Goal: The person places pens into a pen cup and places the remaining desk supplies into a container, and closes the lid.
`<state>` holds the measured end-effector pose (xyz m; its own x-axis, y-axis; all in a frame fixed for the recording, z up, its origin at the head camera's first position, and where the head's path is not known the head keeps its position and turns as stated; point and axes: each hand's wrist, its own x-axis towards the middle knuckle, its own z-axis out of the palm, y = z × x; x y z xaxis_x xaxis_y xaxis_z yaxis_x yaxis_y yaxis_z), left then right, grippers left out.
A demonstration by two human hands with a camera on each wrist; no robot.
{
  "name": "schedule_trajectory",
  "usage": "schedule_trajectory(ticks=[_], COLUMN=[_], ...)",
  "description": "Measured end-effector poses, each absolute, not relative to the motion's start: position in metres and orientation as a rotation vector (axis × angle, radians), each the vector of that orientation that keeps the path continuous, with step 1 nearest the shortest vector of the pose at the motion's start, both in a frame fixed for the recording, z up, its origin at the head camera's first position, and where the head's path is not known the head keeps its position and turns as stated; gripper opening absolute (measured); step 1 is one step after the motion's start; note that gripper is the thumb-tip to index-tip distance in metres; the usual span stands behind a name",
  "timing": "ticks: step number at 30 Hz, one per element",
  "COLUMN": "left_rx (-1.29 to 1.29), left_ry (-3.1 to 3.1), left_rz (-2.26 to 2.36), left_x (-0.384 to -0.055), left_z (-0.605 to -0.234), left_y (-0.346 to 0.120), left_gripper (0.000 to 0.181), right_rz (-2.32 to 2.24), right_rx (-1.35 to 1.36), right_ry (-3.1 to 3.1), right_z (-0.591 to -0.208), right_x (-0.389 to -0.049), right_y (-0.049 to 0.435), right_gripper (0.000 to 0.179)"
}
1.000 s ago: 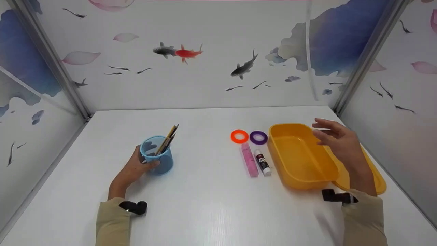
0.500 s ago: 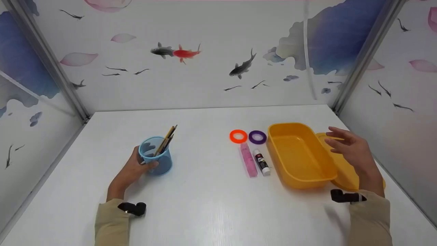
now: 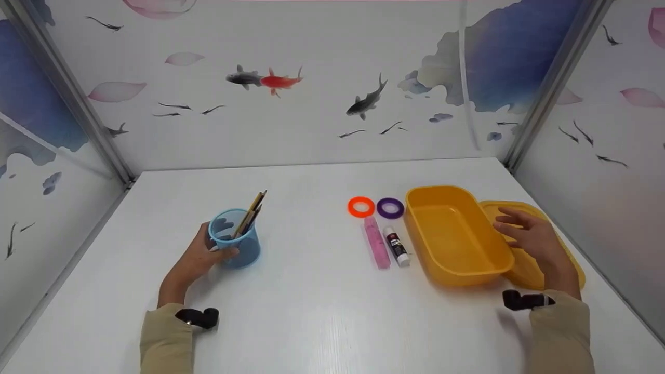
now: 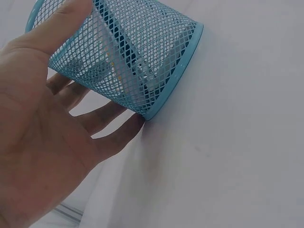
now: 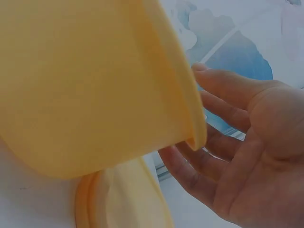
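My left hand [image 3: 200, 257] grips a light-blue mesh pen holder [image 3: 244, 252], thumb on the near side and fingers around the far left. Several pencils [image 3: 252, 213] lean out of its rim. The left wrist view shows the mesh wall [image 4: 128, 52] against the thumb, with fingers curving below. At the right, my right hand [image 3: 537, 241] hovers beside the rim of a yellow box [image 3: 452, 234], above its yellow lid [image 3: 509, 208]. In the right wrist view the thumb and loosely bent fingers are spread close to the box rim [image 5: 197, 128]; whether they touch it I cannot tell.
Left of the box lie an orange ring [image 3: 361, 206], a purple ring [image 3: 390, 208], a pink stick-shaped item [image 3: 377, 243] and a glue stick [image 3: 397, 246]. Patterned panels wall the white table [image 3: 311, 311] at the back and sides.
My right hand has shifted right from over the box's right rim, then lowered toward the lid beside it. The left hand keeps its grip on the pen holder.
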<state>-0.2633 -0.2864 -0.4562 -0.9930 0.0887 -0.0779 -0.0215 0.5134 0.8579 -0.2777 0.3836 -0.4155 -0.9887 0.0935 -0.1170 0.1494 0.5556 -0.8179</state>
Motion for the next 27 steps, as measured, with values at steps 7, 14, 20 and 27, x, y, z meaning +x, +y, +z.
schedule_trajectory(ticks=[7, 14, 20, 27], left_rx=[0.074, 0.078, 0.028, 0.000], left_ry=[2.628, 2.657, 2.662, 2.663], left_rz=[1.504, 1.595, 1.737, 1.869], left_x=[-0.259, -0.244, -0.242, -0.237], left_z=[-0.450, -0.439, -0.426, -0.407], left_y=[-0.293, -0.312, -0.314, -0.306], left_gripper=[0.100, 0.074, 0.071, 0.068], right_rz=[-1.418, -1.396, -1.402, -1.411], right_rx=[0.298, 0.344, 0.391, 0.435], right_ry=[2.615, 2.583, 2.585, 2.558], right_z=[-0.421, -0.423, -0.424, -0.425], right_x=[-0.280, -0.279, -0.279, -0.281], right_y=[0.384, 0.382, 0.382, 0.382], right_gripper=[0.081, 0.080, 0.080, 0.085])
